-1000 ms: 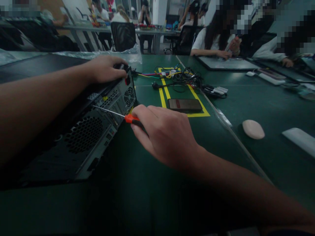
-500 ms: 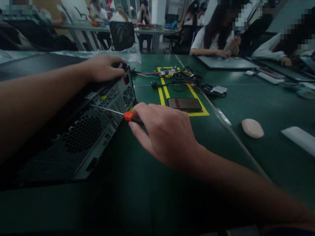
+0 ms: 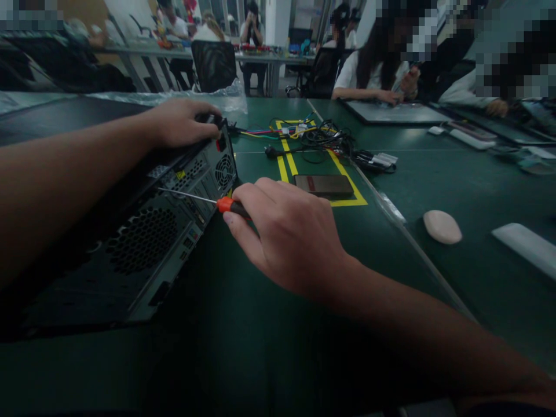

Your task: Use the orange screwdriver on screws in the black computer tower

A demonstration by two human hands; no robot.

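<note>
On the left of the head view a black computer case (image 3: 134, 289) lies with its rear panel turned toward me, showing a honeycomb vent, ports and a round fan grille. My left hand (image 3: 189, 123) is laid over the far upper edge of the case, its fingers curled round the corner. My right hand (image 3: 291, 237) grips a screwdriver (image 3: 225, 204) with a red and black handle. The thin shaft points left, and its tip meets the rear panel near the upper edge; whether it sits in a screw is too small to tell.
Behind the case lie clear plastic wrap (image 3: 230, 95) and a tangle of cables (image 3: 330, 138). A dark flat box (image 3: 324, 185) rests inside yellow tape marks. A pale rounded mouse (image 3: 442, 226) is on the right. Other people sit at the far right and in the background.
The view has shifted slightly. Both hands keep their hold, and the screwdriver tip stays at about the same place on the rear panel.
</note>
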